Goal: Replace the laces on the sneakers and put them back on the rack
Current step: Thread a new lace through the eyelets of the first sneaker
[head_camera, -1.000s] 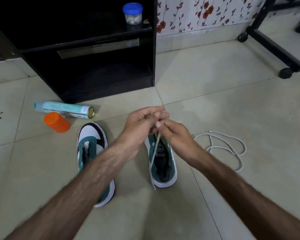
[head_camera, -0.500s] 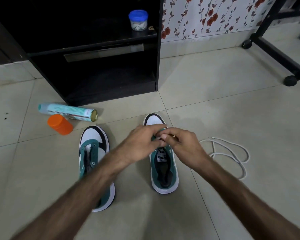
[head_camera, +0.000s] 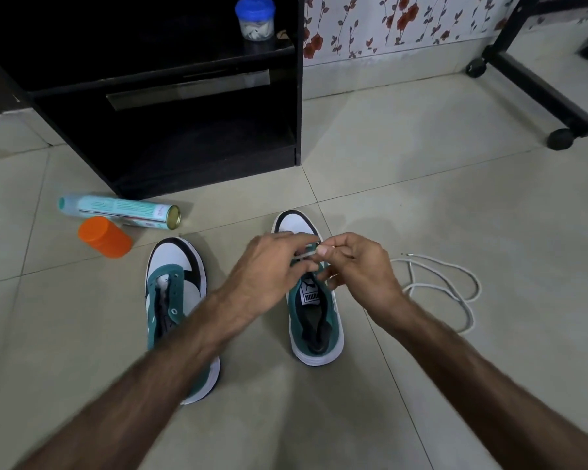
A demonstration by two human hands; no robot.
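Both hands meet over the right sneaker (head_camera: 314, 320) on the tiled floor (head_camera: 421, 205). The left hand (head_camera: 269, 269) and right hand (head_camera: 357, 262) pinch a white lace (head_camera: 304, 255) at its eyelets, hiding the vamp. The left sneaker (head_camera: 174, 300) lies unlaced beside it, a spare lace (head_camera: 455, 286) coiled to the right. A spray can (head_camera: 119, 212) and orange cap (head_camera: 104, 236) lie before the black rack (head_camera: 184, 130).

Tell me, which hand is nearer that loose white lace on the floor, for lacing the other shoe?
The right hand: the loose lace lies just beside it on the floor.
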